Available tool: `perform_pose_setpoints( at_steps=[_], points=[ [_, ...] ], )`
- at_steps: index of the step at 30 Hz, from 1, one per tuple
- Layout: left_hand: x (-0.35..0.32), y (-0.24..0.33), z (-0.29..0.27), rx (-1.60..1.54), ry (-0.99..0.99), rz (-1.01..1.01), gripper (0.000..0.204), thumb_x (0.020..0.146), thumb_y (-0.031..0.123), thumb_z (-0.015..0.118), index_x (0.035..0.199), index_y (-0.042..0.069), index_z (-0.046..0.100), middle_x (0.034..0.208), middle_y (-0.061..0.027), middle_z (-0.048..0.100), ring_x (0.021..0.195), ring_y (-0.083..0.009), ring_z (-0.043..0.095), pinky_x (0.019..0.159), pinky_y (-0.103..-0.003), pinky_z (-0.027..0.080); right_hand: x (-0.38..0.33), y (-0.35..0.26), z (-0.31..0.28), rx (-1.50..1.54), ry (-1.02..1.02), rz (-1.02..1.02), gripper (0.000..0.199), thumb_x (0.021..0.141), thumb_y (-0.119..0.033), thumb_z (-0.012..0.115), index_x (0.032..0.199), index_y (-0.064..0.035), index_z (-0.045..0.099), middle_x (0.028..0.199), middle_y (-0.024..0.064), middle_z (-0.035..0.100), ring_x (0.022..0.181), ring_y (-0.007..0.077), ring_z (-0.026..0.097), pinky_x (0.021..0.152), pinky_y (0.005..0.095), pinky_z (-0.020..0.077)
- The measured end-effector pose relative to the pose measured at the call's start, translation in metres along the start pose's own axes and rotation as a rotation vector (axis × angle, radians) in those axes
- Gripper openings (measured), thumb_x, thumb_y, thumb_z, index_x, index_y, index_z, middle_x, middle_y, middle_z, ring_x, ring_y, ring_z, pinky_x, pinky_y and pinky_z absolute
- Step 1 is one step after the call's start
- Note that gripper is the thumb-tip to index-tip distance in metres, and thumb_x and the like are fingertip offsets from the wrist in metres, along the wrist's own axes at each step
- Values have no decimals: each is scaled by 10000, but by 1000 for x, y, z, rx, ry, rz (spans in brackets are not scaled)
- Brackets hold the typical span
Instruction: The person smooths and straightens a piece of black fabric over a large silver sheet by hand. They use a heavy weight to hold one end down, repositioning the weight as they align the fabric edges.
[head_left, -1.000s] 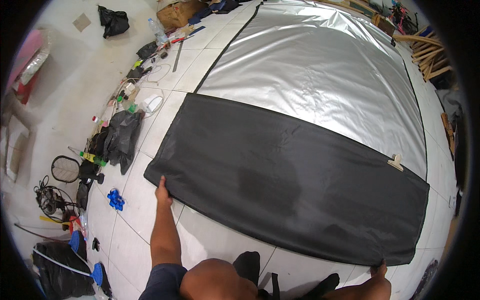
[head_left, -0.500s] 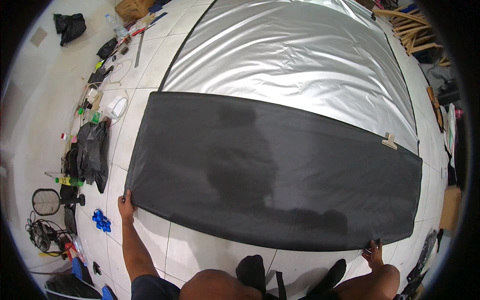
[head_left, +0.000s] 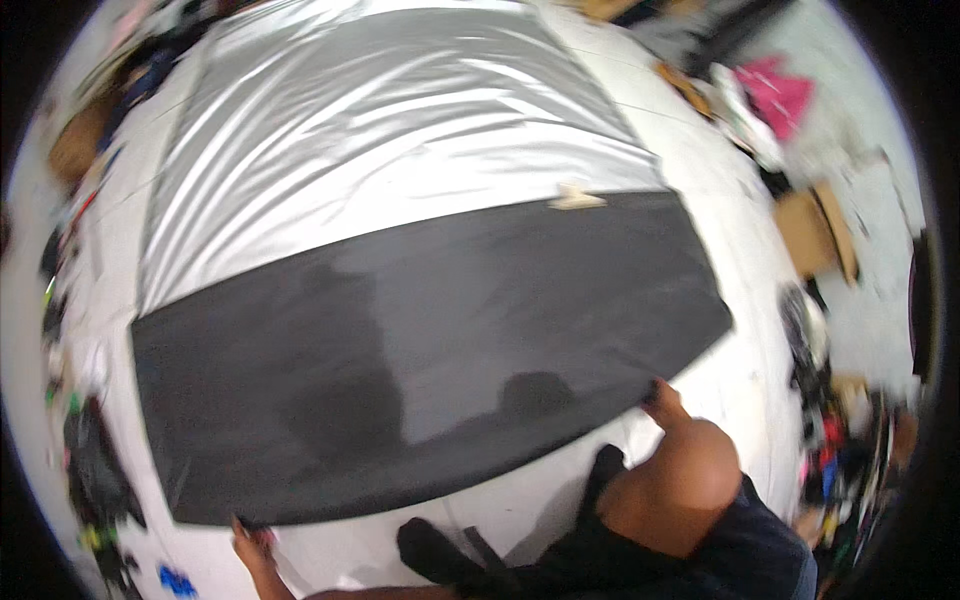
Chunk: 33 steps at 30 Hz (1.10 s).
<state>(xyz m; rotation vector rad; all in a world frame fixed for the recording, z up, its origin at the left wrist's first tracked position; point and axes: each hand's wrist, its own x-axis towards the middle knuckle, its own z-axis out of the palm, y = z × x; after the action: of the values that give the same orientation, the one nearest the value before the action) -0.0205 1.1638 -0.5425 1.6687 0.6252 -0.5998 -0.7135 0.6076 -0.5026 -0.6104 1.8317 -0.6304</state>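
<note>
Fabric: wide dark grey folded-over band of sheet (head_left: 420,350) fills the frame's middle, lying over shiny silver sheeting (head_left: 380,130) spread on the white tiled floor (head_left: 740,230).
Left hand (head_left: 252,540): bottom left, fingers pinching the dark band's near edge.
Right hand (head_left: 665,402): lower right, gripping the same edge; hands are wide apart.
Marker: small beige clip (head_left: 575,198) on the fold line, upper right.
Clutter: blurred objects along both sides.

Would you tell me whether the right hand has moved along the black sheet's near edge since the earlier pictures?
Yes: the right hand moved inward along the black sheet, away from its right corner.
</note>
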Motion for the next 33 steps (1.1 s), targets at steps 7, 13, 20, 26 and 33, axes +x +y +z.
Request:
perform_pose_setpoints(
  at_steps=[7, 13, 20, 26, 33],
  points=[
    [-56, -49, 5, 634, -261, 437, 561, 952, 359, 475, 1344, -26, 361, 1294, -166, 468, 1040, -285, 480, 983, -343, 382, -36, -23, 32, 252, -53, 45, 350, 866, -249, 602, 1141, -48, 522, 1114, 89, 577, 1037, 231, 525, 893, 443, 422],
    [-97, 47, 148, 1273, -373, 502, 609, 944, 412, 452, 1362, -19, 351, 1340, -188, 428, 1099, -327, 465, 990, -378, 377, -15, 1, -18, 315, 146, 2, 429, 826, -333, 637, 1043, 29, 562, 907, 118, 626, 740, 214, 600, 626, 351, 498],
    [-87, 171, 274, 1755, -658, 862, 666, 935, 474, 425, 1382, -11, 339, 1394, -213, 381, 1168, -376, 449, 999, -419, 370, 127, -40, -115, 206, 396, -319, 685, 760, -394, 734, 1138, 125, 494, 1001, 200, 618, 843, 251, 633, 695, 365, 534],
    [-138, 143, 507, 1636, -732, 1153, 517, 875, 155, 576, 1305, -75, 404, 1310, -237, 451, 1252, -350, 411, 1044, -394, 331, 173, -73, -167, 53, 643, -277, 671, 792, -353, 693, 1271, 23, 412, 1130, 191, 563, 972, 275, 592, 791, 402, 512],
    [-106, 107, 646, 1412, -902, 1140, 331, 901, 133, 567, 1179, -28, 488, 1148, -132, 503, 1097, -257, 492, 972, -362, 373, 160, -111, -195, -20, 279, -177, 442, 879, -384, 564, 1190, -86, 465, 1028, 115, 545, 890, 219, 553, 694, 432, 538]
  ],
)
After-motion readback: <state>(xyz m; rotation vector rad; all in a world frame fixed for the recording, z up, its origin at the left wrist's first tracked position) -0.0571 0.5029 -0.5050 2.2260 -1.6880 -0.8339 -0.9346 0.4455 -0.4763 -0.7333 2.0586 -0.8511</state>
